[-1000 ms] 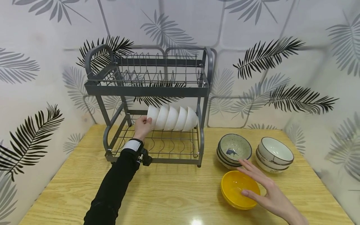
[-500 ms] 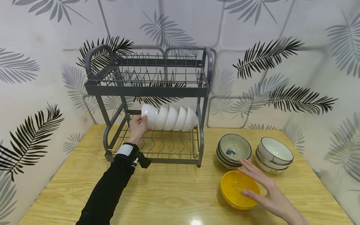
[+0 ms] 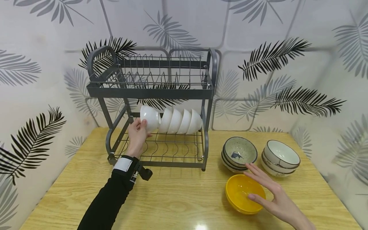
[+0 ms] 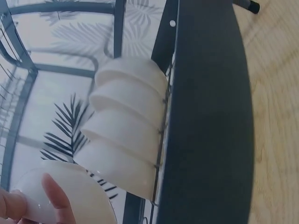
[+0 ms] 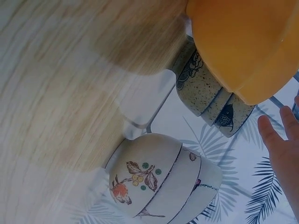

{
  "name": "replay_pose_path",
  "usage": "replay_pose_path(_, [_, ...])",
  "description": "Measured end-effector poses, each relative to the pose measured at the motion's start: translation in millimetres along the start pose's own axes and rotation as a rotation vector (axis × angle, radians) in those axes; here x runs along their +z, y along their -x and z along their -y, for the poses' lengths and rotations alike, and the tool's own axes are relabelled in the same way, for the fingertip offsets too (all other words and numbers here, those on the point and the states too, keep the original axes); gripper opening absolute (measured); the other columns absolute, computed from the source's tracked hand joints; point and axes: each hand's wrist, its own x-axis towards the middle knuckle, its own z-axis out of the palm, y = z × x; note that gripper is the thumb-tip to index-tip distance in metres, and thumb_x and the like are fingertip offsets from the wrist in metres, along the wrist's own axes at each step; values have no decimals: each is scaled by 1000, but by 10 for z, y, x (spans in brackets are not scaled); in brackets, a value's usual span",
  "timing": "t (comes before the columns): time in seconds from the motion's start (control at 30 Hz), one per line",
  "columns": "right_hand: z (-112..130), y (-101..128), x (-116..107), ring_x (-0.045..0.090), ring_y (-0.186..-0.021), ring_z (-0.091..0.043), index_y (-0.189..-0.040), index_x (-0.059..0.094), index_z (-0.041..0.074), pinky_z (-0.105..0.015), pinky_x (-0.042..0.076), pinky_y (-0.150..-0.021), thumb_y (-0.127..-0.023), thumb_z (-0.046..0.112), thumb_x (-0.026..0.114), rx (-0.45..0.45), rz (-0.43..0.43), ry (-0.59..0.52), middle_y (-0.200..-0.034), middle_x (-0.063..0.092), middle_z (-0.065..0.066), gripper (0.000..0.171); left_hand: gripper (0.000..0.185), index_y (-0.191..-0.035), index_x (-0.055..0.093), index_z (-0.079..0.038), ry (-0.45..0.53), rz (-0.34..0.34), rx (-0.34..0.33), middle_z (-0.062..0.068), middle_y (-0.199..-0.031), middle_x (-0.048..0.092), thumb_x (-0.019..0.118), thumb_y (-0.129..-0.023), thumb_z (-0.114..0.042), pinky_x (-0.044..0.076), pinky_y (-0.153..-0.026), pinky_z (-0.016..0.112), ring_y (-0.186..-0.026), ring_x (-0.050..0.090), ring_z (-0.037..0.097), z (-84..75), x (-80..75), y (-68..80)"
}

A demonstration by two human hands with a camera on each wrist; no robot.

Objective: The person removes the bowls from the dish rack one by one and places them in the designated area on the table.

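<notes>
In a dark dish rack (image 3: 178,164), just left of four nested white bowls (image 3: 176,121), grips a white bowl (image 3: 150,117) on its side.
Points mouth left, base right, along a left-right axis; has open room leftward beneath the upper tier (image 3: 149,93); pinches near left rim with left hand (image 3: 137,132); spreads right hand (image 3: 274,195) wide beside yellow bowls (image 3: 241,190).

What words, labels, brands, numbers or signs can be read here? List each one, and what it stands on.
None: no lettering or number can be read in any view.
The markings are only pictures: a dark fish on the speckled bowls, plant designs on the cream bowls, leaf prints on the wall.
The white bowls, yellow bowls and dish rack show no text.
</notes>
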Motion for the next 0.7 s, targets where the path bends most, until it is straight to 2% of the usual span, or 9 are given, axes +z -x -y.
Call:
replay_pose_path(0.17, [13,-3,5,23,-153,1,-143,56,14,-1,18,-114,-82,-1,77,20,-10,1,-163,38,-8,66,38,-131,54,9,-15,13,26,28,-130,60,43,-108,-19,55,-61,15,-76,63,10,-26,-13,126])
replay_pose_path(0.23, [19,-3,5,23,-153,0,-143,56,14,-1,18,-114,-83,-1,77,21,-10,3,-163,37,-4,66,37,-130,55,9,-30,6,34,29,-129,61,44,-108,-19,55,-61,15,-78,63,8,-22,-10,161])
replay_pose_path(0.5, [12,-2,11,23,-154,0,-144,55,13,-1,16,-113,-83,0,77,-1,-10,20,-164,36,-5,66,31,-124,58,8,-45,10,67,28,-127,64,47,-107,-16,54,-58,16,-106,63,33,-17,5,288])
replay_pose_path(0.7, [44,-13,7,23,-153,0,-144,56,15,0,17,-112,-82,0,77,16,-18,6,-164,36,1,67,31,-122,59,8,-52,16,107,29,-124,65,48,-107,-17,54,-57,15,-103,65,34,-70,4,373])
